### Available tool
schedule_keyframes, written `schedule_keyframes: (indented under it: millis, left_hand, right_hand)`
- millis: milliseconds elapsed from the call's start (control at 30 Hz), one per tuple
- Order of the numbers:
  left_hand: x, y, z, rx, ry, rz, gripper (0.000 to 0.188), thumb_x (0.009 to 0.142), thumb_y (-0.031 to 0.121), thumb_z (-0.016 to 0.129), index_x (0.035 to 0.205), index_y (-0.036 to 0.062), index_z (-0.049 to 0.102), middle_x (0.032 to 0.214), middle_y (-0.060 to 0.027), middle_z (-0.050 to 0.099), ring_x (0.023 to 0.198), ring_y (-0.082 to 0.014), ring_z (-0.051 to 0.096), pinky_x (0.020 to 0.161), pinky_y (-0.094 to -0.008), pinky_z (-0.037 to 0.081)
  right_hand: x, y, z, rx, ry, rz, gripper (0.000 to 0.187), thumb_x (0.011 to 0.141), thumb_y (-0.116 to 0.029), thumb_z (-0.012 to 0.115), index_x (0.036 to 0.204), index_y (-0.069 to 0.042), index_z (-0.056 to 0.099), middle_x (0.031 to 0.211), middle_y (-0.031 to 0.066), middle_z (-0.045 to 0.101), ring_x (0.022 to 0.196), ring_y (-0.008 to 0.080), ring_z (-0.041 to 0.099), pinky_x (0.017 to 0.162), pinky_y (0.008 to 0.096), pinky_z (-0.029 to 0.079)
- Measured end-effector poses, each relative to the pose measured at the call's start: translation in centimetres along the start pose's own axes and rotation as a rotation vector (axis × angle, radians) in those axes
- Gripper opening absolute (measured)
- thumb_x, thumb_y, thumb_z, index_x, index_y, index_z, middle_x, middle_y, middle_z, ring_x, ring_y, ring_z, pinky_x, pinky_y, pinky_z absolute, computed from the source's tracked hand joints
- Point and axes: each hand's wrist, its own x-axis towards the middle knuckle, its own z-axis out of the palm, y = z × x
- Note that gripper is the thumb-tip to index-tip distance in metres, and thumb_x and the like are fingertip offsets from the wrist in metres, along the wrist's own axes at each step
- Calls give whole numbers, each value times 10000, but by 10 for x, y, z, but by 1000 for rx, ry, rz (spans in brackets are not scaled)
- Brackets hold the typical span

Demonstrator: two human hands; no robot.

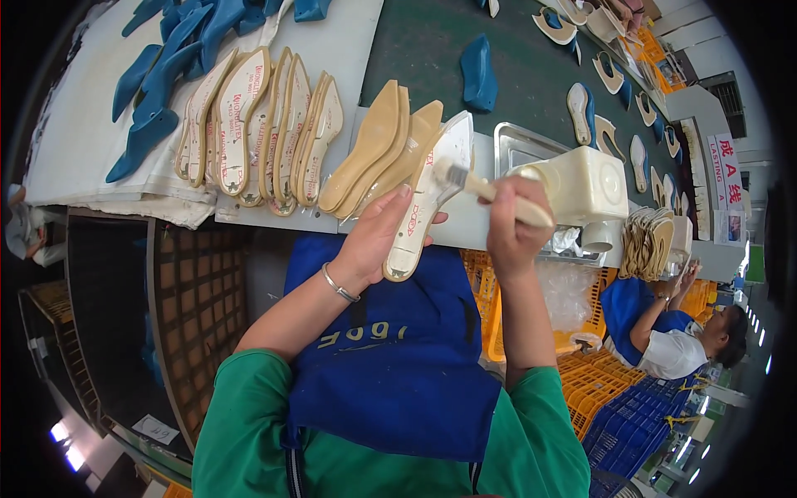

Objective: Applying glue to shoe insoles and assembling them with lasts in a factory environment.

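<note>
My left hand (378, 232) grips a pale insole (408, 236) with red print, tilted upward in front of the table edge. The fingers wrap its narrow middle and the thumb lies along its side. In my right hand (516, 222) is a brush (535, 216) with a light wooden handle; its bristles touch the wide upper part of the insole. Just behind my left hand, several tan insoles (369, 149) lean together on the table. Left of them stands a row of printed insoles (242, 120), set on edge.
Blue shoe lasts (162, 100) lie heaped at far left; a single blue last (478, 73) rests on the green belt (423, 50). To my right are a metal tray (505, 145) and a cream plastic container (598, 187). Beyond, a co-worker (674, 344) stands near orange crates (585, 378).
</note>
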Motion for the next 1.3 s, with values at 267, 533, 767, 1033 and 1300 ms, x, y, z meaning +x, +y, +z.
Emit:
schedule_keyframes:
  millis: [267,533,767,1033,1300]
  left_hand:
    - [2,-6,2,154,94,125,529,1038,450,334,1308,30,510,1131,-78,628,1005,-132,615,779,-279,522]
    - [-1,-9,7,224,138,177,528,1047,433,317,1304,21,526,1069,-89,648,938,-118,605,781,-268,508]
    - [-8,-8,7,272,30,120,491,1049,382,351,1351,19,488,1094,-84,644,983,-113,616,763,-247,516]
    - [-2,-7,3,189,42,74,465,1039,375,386,1290,2,502,1066,-159,673,796,-121,655,684,-228,555]
    - [-3,-2,6,234,-27,43,477,1045,354,374,1337,-9,475,1127,-119,644,964,-142,646,740,-249,556]
  right_hand:
    - [-7,-8,12,-104,-100,19,83,842,-26,635,765,-19,602,625,73,591,508,185,566,494,300,432]
    - [9,-10,15,-165,-50,73,144,853,-92,677,745,-23,612,597,74,582,502,137,553,491,277,427]
    - [66,25,14,-109,126,268,228,952,-199,609,801,-29,593,636,23,614,562,56,569,530,198,432]
    - [54,12,-3,-34,132,249,202,936,-175,619,796,-29,608,631,17,618,560,50,567,516,198,430]
    - [91,57,-24,-75,250,294,234,932,-216,615,798,-25,601,644,37,636,549,71,602,501,227,459]
